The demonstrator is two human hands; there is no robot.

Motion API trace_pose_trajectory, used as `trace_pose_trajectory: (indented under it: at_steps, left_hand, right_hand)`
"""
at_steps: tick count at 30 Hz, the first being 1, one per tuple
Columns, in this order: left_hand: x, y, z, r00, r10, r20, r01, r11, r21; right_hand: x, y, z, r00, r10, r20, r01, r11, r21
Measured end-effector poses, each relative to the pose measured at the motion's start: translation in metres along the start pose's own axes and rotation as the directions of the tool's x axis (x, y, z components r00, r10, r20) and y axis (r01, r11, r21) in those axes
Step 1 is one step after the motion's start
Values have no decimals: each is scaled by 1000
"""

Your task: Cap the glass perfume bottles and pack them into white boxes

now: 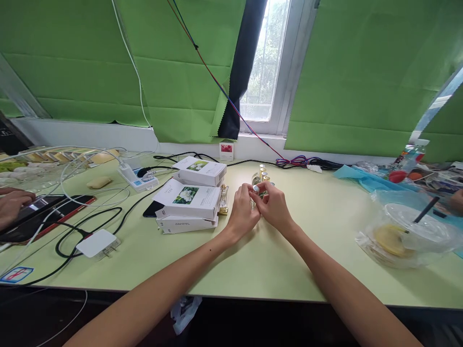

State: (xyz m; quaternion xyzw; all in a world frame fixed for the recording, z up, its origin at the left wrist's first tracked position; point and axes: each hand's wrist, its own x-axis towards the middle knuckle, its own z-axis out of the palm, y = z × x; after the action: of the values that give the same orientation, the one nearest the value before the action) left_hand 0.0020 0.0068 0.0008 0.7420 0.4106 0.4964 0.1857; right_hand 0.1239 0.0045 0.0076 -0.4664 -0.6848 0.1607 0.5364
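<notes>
Flower-printed white cartons (pixel 208 196) lie stacked beside a gold-capped glass bottle (pixel 224 196); the left hand (pixel 243 208) and right hand (pixel 274 205) together pinch a silver-capped bottle (pixel 256 188) before similar bottles (pixel 262 168); rightmost, a lidded plastic cup (pixel 415 221).

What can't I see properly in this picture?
Head view: most of the glass bottle, hidden by the left hand and right hand.
Head view: small lettering on the white flower-print box, too tiny.
Head view: the co-worker's hand, partly cut off by the left edge.
</notes>
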Motion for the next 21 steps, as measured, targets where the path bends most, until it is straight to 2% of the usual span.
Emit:
trace_pose_trajectory:
  at_steps: [15,21]
  left_hand:
    - [3,7,-8,991,63,119,-69,996,54]
    - [3,10,-10,989,75,130,-84,994,66]
  right_hand:
    - [-3,-1,-2,1000,-10,3,10,996,-91]
    - [-3,0,-2,1000,-15,5,16,994,-110]
